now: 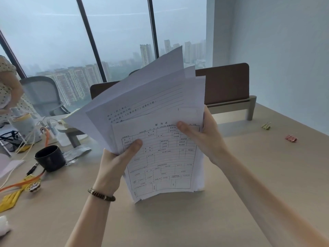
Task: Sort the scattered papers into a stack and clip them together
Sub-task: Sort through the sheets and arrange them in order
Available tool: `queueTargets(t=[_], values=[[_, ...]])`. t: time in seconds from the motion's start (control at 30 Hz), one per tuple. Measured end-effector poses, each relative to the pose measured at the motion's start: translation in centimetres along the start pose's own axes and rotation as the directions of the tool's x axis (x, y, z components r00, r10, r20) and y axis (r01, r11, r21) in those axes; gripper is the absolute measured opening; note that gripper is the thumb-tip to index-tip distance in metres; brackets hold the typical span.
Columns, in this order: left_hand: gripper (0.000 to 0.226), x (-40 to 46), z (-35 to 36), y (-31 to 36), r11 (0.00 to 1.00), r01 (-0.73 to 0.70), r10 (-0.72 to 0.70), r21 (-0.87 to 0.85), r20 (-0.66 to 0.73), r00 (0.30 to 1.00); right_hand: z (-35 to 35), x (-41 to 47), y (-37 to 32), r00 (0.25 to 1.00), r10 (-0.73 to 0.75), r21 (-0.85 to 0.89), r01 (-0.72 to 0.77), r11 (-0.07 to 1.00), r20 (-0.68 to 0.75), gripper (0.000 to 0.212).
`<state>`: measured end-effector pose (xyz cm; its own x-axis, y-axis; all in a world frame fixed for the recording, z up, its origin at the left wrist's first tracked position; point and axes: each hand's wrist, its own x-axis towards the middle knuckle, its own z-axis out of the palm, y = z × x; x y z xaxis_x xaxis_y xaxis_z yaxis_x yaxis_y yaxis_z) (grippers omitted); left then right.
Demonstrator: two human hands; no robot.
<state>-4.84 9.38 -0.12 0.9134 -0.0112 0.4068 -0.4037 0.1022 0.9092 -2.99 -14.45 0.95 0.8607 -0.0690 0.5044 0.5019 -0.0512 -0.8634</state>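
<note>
The window [53,41] fills the far left, its dark bars slanting across a hazy view of tower blocks. The beige tabletop [249,184] runs from the near edge to a brown divider [226,82] at its far side. A grey mesh chair [42,93] stands far left, beside a person in a dotted sleeve [5,77] at the frame's edge.

The papers [160,122] are held upright above the middle of the tabletop, fanned and uneven at the top, with a printed form of ruled boxes facing the camera and their lower edges close to the tabletop; whether they touch it cannot be told. The left hand [115,161] grips their lower left edge, thumb pressed on the front sheet, a beaded bracelet [101,195] on the wrist. The right hand [204,132] grips the right edge higher up, thumb across the front and fingers behind.

A black mug [50,157] sits on the left of the tabletop, with crumpled foil [76,152] just beyond it and an orange cord [19,184] nearer. Two binder clips lie well apart from the papers on the far right: a green clip [266,126] and a pink clip [291,138] nearer.
</note>
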Motion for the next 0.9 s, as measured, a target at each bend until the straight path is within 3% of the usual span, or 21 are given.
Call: queueTargets(t=[0.33,0.5,0.77,0.9], values=[[0.033,0.7,0.4,0.9,1.0,0.026,-0.026,0.009,-0.022,0.999,0.2,0.2,-0.8,0.998,-0.054,-0.022,0.054,0.998,0.018,0.055],[0.033,0.9,0.6,0.9,1.0,0.023,-0.024,0.014,0.006,1.0,-0.1,0.3,-0.4,0.999,-0.05,-0.013,0.051,0.999,0.021,0.062],[0.029,1.9,0.7,1.3,0.999,0.047,-0.047,0.003,-0.014,0.999,-0.3,0.3,-0.1,0.999,-0.029,0.146,0.025,0.989,0.025,0.06],[0.028,2.0,0.2,0.9,0.998,0.066,-0.066,-0.016,0.008,0.998,-0.1,-0.2,1.3,0.997,0.062,0.214,-0.071,0.974,0.049,0.056]])
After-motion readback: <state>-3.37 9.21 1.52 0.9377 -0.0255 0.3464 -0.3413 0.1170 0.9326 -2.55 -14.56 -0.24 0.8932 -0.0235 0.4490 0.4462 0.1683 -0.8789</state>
